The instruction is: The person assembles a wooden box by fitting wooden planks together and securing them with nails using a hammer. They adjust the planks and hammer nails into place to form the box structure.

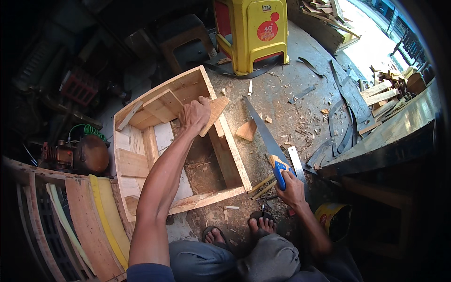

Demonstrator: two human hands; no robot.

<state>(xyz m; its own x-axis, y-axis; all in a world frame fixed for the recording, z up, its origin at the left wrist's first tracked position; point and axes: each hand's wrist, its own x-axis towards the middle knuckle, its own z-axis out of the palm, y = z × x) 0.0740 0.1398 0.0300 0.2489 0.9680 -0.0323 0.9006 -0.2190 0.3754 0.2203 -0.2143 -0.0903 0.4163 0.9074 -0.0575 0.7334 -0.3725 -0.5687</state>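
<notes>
Across the centre-left of the frame sits a wooden box [238, 162], its right rim slanting down rightward. Right of it, a handsaw [267, 133] lies roughly along that rim, tip to the upper left, handle gripped by the right hand [291, 190]. Just left of the tip, the nearer left hand [195, 114] clasps a small board [216, 113], long axis slanting down leftward.

A yellow plastic stool [252, 33] with red round marks is flanked by a dark brown stool [185, 40]. Flat black strips [346, 91] are strewn over the grey floor [305, 44]. Pale wood offcuts [379, 94] are heaped at the right. A coiled green hose [94, 131] is seen above a rounded brown tank [94, 154].
</notes>
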